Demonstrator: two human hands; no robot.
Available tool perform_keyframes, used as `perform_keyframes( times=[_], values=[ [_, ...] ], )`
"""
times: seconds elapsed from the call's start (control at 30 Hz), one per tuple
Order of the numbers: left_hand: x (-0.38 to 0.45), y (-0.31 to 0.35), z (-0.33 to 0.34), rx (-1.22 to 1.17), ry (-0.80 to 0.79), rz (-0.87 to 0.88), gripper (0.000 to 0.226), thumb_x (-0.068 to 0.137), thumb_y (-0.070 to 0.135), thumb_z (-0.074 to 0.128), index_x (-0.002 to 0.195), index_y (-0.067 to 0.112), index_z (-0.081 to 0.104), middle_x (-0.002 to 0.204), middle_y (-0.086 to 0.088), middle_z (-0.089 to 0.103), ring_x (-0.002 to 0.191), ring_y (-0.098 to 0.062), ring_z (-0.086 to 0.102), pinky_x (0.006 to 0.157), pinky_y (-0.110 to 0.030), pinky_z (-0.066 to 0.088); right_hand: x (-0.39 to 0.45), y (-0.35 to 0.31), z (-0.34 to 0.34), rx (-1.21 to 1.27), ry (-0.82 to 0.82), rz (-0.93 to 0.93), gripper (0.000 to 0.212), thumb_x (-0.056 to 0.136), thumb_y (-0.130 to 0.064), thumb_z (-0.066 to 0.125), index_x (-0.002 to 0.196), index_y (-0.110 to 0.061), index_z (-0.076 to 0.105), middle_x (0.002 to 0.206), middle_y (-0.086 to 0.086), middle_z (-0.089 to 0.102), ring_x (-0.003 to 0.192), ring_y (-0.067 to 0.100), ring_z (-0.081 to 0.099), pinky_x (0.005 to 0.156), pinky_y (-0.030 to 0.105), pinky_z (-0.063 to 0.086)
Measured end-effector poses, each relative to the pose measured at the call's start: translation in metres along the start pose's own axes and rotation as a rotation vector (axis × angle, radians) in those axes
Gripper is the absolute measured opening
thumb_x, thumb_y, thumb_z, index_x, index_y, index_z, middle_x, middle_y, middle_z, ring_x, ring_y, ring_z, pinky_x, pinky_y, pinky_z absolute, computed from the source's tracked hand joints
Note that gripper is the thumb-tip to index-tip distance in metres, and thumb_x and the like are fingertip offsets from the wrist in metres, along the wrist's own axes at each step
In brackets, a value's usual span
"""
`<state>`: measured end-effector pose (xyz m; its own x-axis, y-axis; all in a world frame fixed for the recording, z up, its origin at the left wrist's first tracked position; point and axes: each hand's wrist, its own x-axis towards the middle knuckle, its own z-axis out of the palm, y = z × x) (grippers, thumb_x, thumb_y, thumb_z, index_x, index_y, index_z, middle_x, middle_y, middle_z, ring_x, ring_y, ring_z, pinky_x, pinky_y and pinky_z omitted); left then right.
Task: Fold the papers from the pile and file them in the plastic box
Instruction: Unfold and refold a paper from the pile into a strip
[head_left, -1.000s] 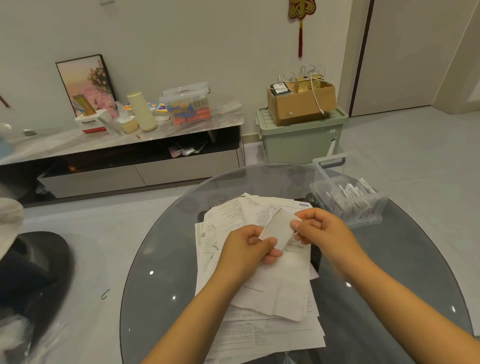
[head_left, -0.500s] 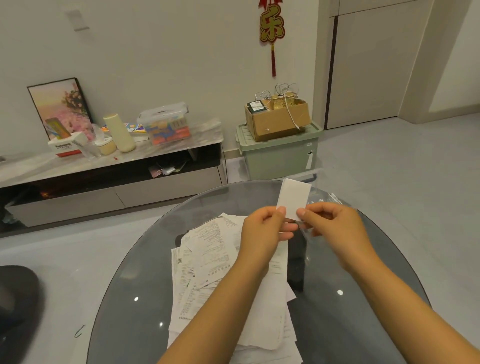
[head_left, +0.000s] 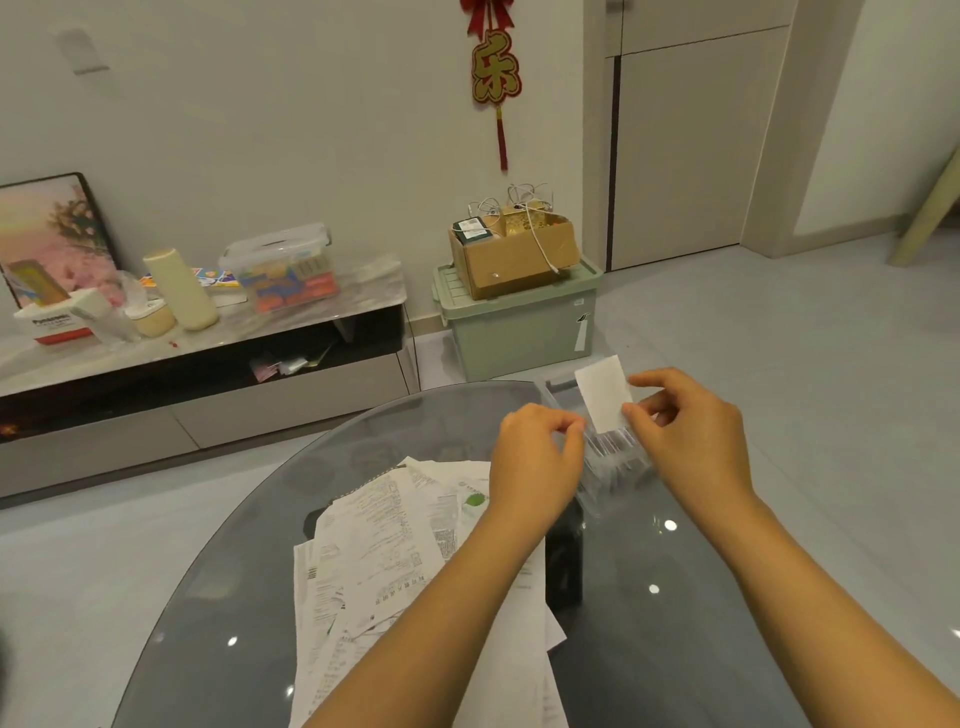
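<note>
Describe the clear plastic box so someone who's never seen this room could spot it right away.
Start at the round dark glass table and go to its far edge. The clear plastic box sits between the two hands, beyond the pile of papers. It is see-through, with folded slips standing inside it.

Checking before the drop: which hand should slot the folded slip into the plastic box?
Right. The right hand already pinches the folded slip directly over the plastic box; the left hand holds nothing.

paper pile (head_left: 395, 561) left of plastic box (head_left: 613, 462)
</note>
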<state>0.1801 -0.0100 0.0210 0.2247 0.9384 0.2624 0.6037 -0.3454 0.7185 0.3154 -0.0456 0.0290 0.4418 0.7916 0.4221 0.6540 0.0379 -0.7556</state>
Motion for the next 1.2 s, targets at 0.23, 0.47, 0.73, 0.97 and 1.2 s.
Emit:
perform_keyframes(
  times=[0.23,0.47,0.73,0.97,1.2],
  values=[
    [0.016,-0.009,0.013,0.348,-0.196,0.366,0.055,0.085,0.037,0.023,0.110,0.020,0.068,0.118,0.008,0.061,0.119,-0.011,0.041,0.110,-0.036,-0.004,0.006,0.017,0.010,-0.276,0.033,-0.012,0.020,0.086,-0.018,0.063,0.105,-0.019,0.068,0.083,0.002,0.069,0.086,0.021,0.053,0.067,0.036,0.048],
    [0.039,-0.006,0.016,0.415,-0.338,0.487,0.069,0.080,0.040,0.009,0.120,0.026,0.063,0.116,0.003,0.055,0.117,-0.011,0.039,0.113,-0.038,-0.003,0.015,0.027,0.005,-0.277,0.088,0.002,0.025,0.087,-0.011,0.058,0.110,-0.015,0.067,0.087,0.004,0.069,0.090,0.024,0.051,0.066,0.030,0.040],
    [0.049,-0.006,0.022,0.463,-0.378,0.523,0.059,0.083,0.037,0.015,0.118,0.028,0.062,0.109,-0.001,0.048,0.108,-0.014,0.037,0.104,-0.034,0.010,0.015,0.027,0.005,-0.278,0.081,-0.026,0.024,0.086,-0.010,0.060,0.107,-0.015,0.070,0.087,0.004,0.070,0.091,0.022,0.052,0.070,0.035,0.046],
    [0.044,-0.020,0.020,0.434,-0.345,0.543,0.072,0.074,0.044,0.004,0.102,0.020,0.066,0.105,0.001,0.050,0.103,-0.012,0.038,0.104,-0.032,0.009,0.012,0.025,0.010,-0.238,0.178,-0.106,0.018,0.081,-0.005,0.067,0.096,-0.013,0.074,0.079,0.005,0.070,0.082,0.027,0.056,0.063,0.041,0.051],
    [0.044,-0.022,0.021,0.386,-0.332,0.530,0.064,0.079,0.039,0.011,0.102,0.020,0.068,0.104,0.002,0.050,0.103,-0.011,0.038,0.107,-0.032,0.008,0.013,0.030,0.013,-0.367,0.088,-0.066,0.020,0.082,-0.010,0.064,0.098,-0.016,0.074,0.081,0.003,0.072,0.083,0.022,0.050,0.062,0.030,0.038]
  ],
)
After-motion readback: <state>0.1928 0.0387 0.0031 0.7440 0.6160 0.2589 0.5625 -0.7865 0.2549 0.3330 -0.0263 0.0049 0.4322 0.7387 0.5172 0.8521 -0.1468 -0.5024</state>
